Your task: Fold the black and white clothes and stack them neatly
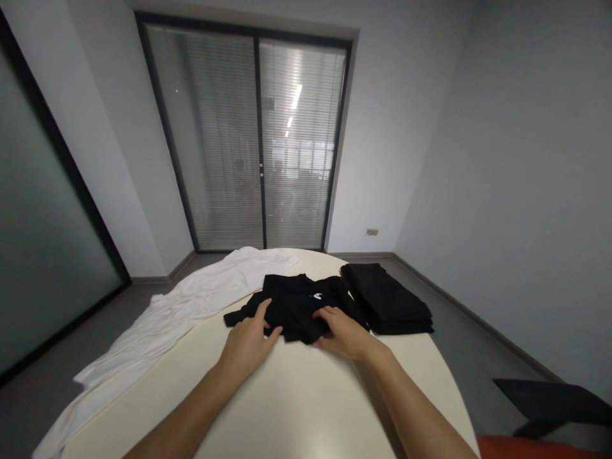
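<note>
A black long-sleeved top (296, 299) with a small white print lies partly bunched on the table, one sleeve stretched out to the left. My left hand (247, 341) rests at its near left edge, index finger on the cloth and thumb spread apart from it. At the near right part of the top, my right hand (345, 333) has its fingers and thumb curled around a fold of the fabric. Some fingertips of both hands are hidden.
White cloth (191, 293) lies crumpled along the left side of the pale round table (306, 395) and hangs over its edge. A stack of folded black clothes (385, 296) sits to the right. A dark chair part (554, 398) and something orange (535, 447) are at lower right.
</note>
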Tool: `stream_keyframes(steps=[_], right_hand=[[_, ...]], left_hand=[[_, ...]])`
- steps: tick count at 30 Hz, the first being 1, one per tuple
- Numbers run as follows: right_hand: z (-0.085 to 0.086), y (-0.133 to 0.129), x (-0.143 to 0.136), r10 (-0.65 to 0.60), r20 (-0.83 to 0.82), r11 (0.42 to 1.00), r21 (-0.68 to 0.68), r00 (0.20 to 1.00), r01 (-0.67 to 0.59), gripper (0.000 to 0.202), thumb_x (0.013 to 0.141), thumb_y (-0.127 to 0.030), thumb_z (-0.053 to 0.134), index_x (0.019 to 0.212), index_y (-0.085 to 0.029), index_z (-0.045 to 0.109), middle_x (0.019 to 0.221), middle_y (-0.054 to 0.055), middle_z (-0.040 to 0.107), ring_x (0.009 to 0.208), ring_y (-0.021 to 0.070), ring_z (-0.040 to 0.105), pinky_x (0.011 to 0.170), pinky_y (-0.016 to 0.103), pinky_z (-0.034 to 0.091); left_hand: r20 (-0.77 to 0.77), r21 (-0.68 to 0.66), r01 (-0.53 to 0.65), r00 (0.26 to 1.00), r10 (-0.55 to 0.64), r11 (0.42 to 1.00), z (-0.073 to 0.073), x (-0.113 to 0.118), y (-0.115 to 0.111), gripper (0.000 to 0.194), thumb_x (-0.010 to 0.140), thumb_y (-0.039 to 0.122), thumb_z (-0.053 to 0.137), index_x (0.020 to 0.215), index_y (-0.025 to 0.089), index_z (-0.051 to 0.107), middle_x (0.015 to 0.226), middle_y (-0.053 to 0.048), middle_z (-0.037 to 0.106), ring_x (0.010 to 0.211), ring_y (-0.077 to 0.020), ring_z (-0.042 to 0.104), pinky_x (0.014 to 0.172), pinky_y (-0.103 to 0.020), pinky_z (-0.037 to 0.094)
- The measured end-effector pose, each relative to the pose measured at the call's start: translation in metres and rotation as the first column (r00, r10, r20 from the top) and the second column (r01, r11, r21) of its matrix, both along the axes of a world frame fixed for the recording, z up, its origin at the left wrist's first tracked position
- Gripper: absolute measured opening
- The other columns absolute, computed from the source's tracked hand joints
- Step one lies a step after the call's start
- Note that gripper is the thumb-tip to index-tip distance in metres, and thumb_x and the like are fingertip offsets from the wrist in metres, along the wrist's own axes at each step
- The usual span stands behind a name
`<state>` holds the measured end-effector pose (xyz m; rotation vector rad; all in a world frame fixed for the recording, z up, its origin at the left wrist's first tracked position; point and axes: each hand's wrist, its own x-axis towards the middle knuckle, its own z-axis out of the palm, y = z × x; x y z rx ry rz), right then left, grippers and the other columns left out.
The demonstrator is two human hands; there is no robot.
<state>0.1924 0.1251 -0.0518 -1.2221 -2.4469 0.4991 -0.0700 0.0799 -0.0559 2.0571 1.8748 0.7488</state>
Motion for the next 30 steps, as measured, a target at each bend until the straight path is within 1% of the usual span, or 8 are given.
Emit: stream_keyframes(steps=[4, 10, 14, 17, 19, 22, 26, 30], right_hand=[[0.0, 0.003, -0.003, -0.012, -0.128, 1.0, -0.017, 0.992, 0.01, 0.024, 0.091, -0.019, 0.051, 0.109, -0.021, 0.066, 0.107, 0.008, 0.07, 0.1, 0.0228, 0.063, 0.09, 0.034, 0.045], [0.02, 0.002, -0.006, -0.046, -0.578, 0.994, -0.108, 0.815, -0.021, 0.029, 0.099, -0.044, 0.044, 0.095, -0.021, 0.06, 0.092, 0.002, 0.065, 0.09, 0.019, 0.059, 0.085, 0.03, 0.047], [0.018, 0.004, -0.008, -0.108, -0.616, 0.992, -0.122, 0.78, 0.041, 0.032, 0.098, -0.05, 0.043, 0.088, -0.022, 0.056, 0.088, 0.001, 0.062, 0.085, 0.0177, 0.057, 0.081, 0.028, 0.046], [0.008, 0.007, -0.007, -0.157, -0.451, 0.988, -0.059, 0.878, 0.146, 0.023, 0.097, -0.044, 0.047, 0.101, -0.022, 0.057, 0.088, 0.001, 0.062, 0.08, 0.0178, 0.057, 0.077, 0.029, 0.045], [0.003, 0.007, -0.007, -0.19, -0.335, 0.977, 0.025, 0.923, 0.21, 0.018, 0.092, -0.035, 0.055, 0.106, -0.023, 0.056, 0.089, 0.001, 0.062, 0.078, 0.0182, 0.057, 0.075, 0.03, 0.044], [0.005, 0.002, -0.009, -0.154, -0.263, 0.963, 0.177, 0.952, 0.204, 0.01, 0.088, -0.023, 0.057, 0.098, -0.023, 0.057, 0.096, 0.004, 0.061, 0.09, 0.0202, 0.057, 0.081, 0.032, 0.045], [0.021, -0.011, -0.013, 0.077, -0.258, 0.984, 0.174, 0.963, -0.032, 0.012, 0.09, -0.029, 0.06, 0.101, -0.024, 0.063, 0.106, 0.006, 0.063, 0.105, 0.0213, 0.057, 0.095, 0.035, 0.044], [0.024, -0.018, -0.011, 0.25, -0.167, 0.955, -0.118, 0.954, -0.271, 0.062, 0.067, -0.046, 0.084, 0.123, -0.027, 0.063, 0.127, 0.006, 0.062, 0.118, 0.0244, 0.057, 0.106, 0.038, 0.042]], left_hand=[[0.24, 0.119, 0.135, 0.957, -0.161, 0.984, -0.018, 0.001, 0.008, 0.067, 0.088, 0.032, 0.059, 0.15, 0.021, 0.037, 0.124, -0.012, 0.066, 0.106, -0.024, 0.067, 0.093, -0.038, 0.052], [0.466, 0.341, 0.092, 0.848, -0.253, 0.936, -0.016, 0.008, 0.005, 0.092, 0.09, 0.035, 0.062, 0.159, 0.027, 0.001, 0.162, -0.014, 0.026, 0.144, -0.0274, 0.036, 0.117, -0.047, 0.032], [0.57, 0.311, 0.25, 0.722, -0.391, 0.917, -0.01, 0.017, -0.003, 0.101, 0.089, 0.032, 0.064, 0.158, 0.033, -0.01, 0.167, -0.014, 0.006, 0.149, -0.0296, 0.027, 0.114, -0.046, 0.036], [0.672, 0.1, 0.33, 0.673, -0.308, 0.939, -0.014, 0.023, -0.006, 0.102, 0.086, 0.034, 0.067, 0.159, 0.03, -0.005, 0.155, -0.019, 0.036, 0.135, -0.0288, 0.049, 0.097, -0.04, 0.051], [0.728, -0.038, 0.356, 0.65, -0.219, 0.934, -0.021, 0.026, -0.004, 0.094, 0.088, 0.037, 0.064, 0.159, 0.027, 0.003, 0.123, -0.015, 0.063, 0.106, -0.0231, 0.066, 0.079, -0.032, 0.055], [0.757, -0.148, 0.328, 0.644, -0.106, 0.933, -0.031, 0.027, 0.002, 0.069, 0.092, 0.044, 0.054, 0.152, 0.023, 0.027, 0.081, -0.002, 0.066, 0.062, -0.0125, 0.06, 0.056, -0.023, 0.047], [0.756, -0.129, 0.286, 0.648, -0.092, 0.95, -0.038, 0.022, 0.01, 0.053, 0.084, 0.041, 0.06, 0.132, 0.021, 0.048, 0.118, -0.01, 0.063, 0.061, -0.0082, 0.055, 0.054, -0.023, 0.045], [0.679, -0.104, 0.36, 0.707, -0.198, 0.927, -0.038, 0.017, 0.009, 0.054, 0.084, 0.031, 0.059, 0.136, 0.021, 0.048, 0.13, -0.015, 0.06, 0.076, -0.013, 0.063, 0.068, -0.028, 0.052]])
